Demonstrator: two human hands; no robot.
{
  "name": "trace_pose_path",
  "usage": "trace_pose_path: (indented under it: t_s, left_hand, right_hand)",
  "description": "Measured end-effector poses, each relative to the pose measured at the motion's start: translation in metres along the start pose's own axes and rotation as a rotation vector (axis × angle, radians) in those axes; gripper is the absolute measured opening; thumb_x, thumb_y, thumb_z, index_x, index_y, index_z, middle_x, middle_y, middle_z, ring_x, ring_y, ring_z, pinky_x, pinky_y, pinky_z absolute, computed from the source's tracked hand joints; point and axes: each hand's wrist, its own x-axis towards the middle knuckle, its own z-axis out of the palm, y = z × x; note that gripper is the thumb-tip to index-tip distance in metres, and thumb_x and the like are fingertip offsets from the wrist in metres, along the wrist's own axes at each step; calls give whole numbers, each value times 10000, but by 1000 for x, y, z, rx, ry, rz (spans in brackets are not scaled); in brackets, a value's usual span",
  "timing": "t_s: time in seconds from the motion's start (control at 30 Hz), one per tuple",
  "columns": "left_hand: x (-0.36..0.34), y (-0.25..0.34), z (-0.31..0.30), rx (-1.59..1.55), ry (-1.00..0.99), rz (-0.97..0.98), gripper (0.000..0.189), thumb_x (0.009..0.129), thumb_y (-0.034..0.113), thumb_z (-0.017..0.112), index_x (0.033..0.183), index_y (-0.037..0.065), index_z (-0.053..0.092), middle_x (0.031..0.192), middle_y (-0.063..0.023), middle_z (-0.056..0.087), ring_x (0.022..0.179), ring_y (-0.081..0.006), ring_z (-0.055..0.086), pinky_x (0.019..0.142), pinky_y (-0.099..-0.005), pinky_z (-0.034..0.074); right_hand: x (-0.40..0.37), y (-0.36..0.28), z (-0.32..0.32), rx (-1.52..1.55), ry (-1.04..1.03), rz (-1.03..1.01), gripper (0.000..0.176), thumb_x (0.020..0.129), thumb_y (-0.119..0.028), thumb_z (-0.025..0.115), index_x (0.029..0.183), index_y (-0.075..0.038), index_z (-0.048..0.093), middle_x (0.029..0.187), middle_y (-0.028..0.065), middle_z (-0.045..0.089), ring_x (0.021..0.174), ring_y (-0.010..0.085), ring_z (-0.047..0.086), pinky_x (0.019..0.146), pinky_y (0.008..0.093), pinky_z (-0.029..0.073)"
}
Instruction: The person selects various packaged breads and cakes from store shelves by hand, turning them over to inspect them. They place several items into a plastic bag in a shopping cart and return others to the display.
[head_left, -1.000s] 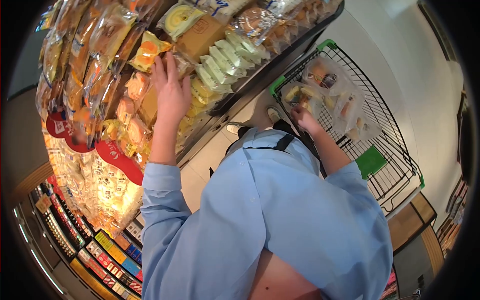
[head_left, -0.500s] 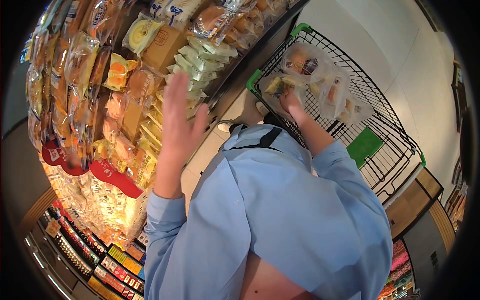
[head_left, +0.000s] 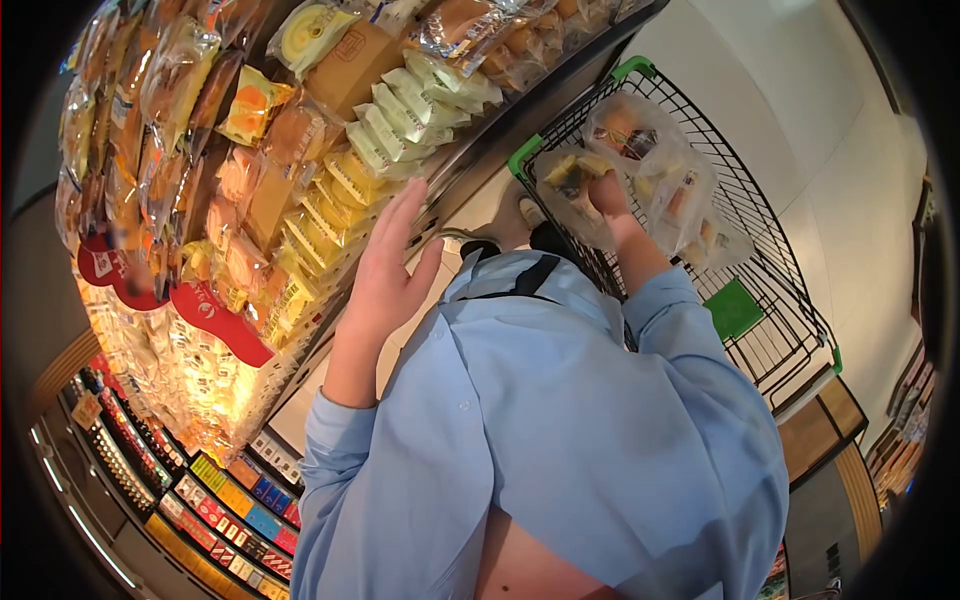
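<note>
My left hand [head_left: 392,265] is raised beside the bread display, its fingers stretched out and thumb apart, holding nothing. Nearest to it are yellow-wrapped pastries [head_left: 325,218] and pale green packets [head_left: 412,118] lying in rows. Over on the right, my right hand [head_left: 607,197] reaches into a shopping cart [head_left: 745,160], its fingers curled at a clear plastic bag [head_left: 566,205]. A yellow packet [head_left: 590,166] shows in that bag by the fingertips. Part of the grip is hidden. More clear bags [head_left: 690,200] with packaged food lie beside it.
The bread display [head_left: 480,140] has a dark edge running diagonally past my feet. Red signs [head_left: 215,318] hang at its lower left. A green panel [head_left: 733,310] is on the cart. Shelves of boxed goods [head_left: 225,510] stand at the lower left.
My left hand has moved right and down in view, away from the packets. My right hand stays at the bag in the cart. The view has shifted slightly.
</note>
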Motion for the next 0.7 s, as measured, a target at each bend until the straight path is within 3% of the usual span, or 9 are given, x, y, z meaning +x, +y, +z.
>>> trace_pose_path:
  t_s: [0.1,0.17,0.3,0.4,0.47,0.57,0.63,0.67,0.7]
  left_hand:
    - [-6,-1,3,-37,-8,-15,573,878,51,652,1413,14,452,1422,-202,487,1316,-355,474,1085,-389,392]
    - [-9,-3,4,-67,-20,-15,562,881,55,650,1408,16,458,1412,-198,497,1309,-355,480,1081,-390,396]
    - [-10,-6,7,-92,-75,26,547,892,52,644,1407,8,462,1411,-184,506,1305,-318,496,1089,-372,386]
    - [-8,-6,6,-97,-99,42,545,903,79,641,1411,11,458,1415,-182,505,1300,-317,502,1086,-377,389]
    - [-7,-4,8,-101,-109,63,555,908,92,638,1423,14,444,1417,-179,507,1302,-311,504,1086,-384,390]
    - [-5,-6,17,-239,-125,-28,587,944,114,614,1469,23,369,1408,-195,514,1311,-312,496,1082,-396,399]
    - [-4,-15,25,-749,-177,-199,555,1016,262,528,1477,22,333,1377,-207,535,1248,-314,553,1019,-409,468]
    - [-2,-20,23,-749,-174,-192,555,1016,262,528,1477,22,333,1377,-207,535,1248,-314,553,1019,-409,468]
    - [1,-24,18,-1143,-327,-370,549,1034,339,463,1464,20,343,1360,-207,546,1199,-313,585,973,-407,501]
  right_hand:
    - [10,13,3,-271,-83,-10,370,936,-223,543,1217,14,593,1174,275,633,1108,448,587,951,436,469]
    - [11,12,-1,-476,-173,132,390,903,-272,583,1170,10,624,1090,275,664,1036,452,618,906,451,492]
    - [-40,-71,-62,-480,-144,-53,434,867,-314,614,1118,40,634,1001,282,679,958,425,660,846,452,519]
    - [-68,-121,-105,-215,-221,29,408,891,-299,611,1076,62,647,964,236,708,909,312,706,790,394,548]
    - [-97,-176,-128,155,-321,34,365,925,-277,615,1061,59,655,942,158,724,877,200,710,777,316,560]
    - [-121,-219,-146,362,-467,14,287,964,-231,596,1060,33,653,948,103,720,876,158,697,780,279,564]
    - [-131,-226,-143,471,-542,-46,280,966,-226,591,1059,33,641,970,107,707,896,162,695,800,284,563]
    - [-136,-229,-140,584,-622,-97,273,969,-222,586,1058,32,629,991,110,693,917,166,694,820,290,563]
    - [-141,-235,-133,623,-651,-191,242,980,-209,602,1052,20,634,956,73,693,860,131,674,758,271,557]
